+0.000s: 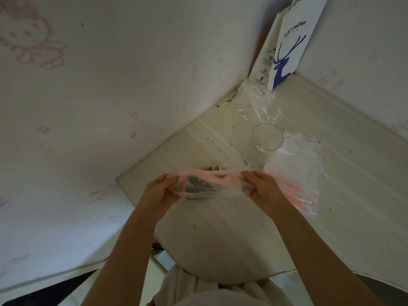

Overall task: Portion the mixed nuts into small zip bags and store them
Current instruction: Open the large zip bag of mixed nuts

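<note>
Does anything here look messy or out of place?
Yes. Small dark crumbs are scattered over the white table, mostly near the clear cup and under the held zip bag. They look like bits spilled from the nuts, but are too small to tell.

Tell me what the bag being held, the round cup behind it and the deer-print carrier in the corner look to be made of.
The zip bag: thin clear plastic film, glossy and crinkled, with dark contents showing through and a pink seal strip.
The cup: clear, probably thin plastic, possibly glass; little but its rim outline shows.
The carrier: matte white paper with sharp folds and a printed blue deer.
</note>
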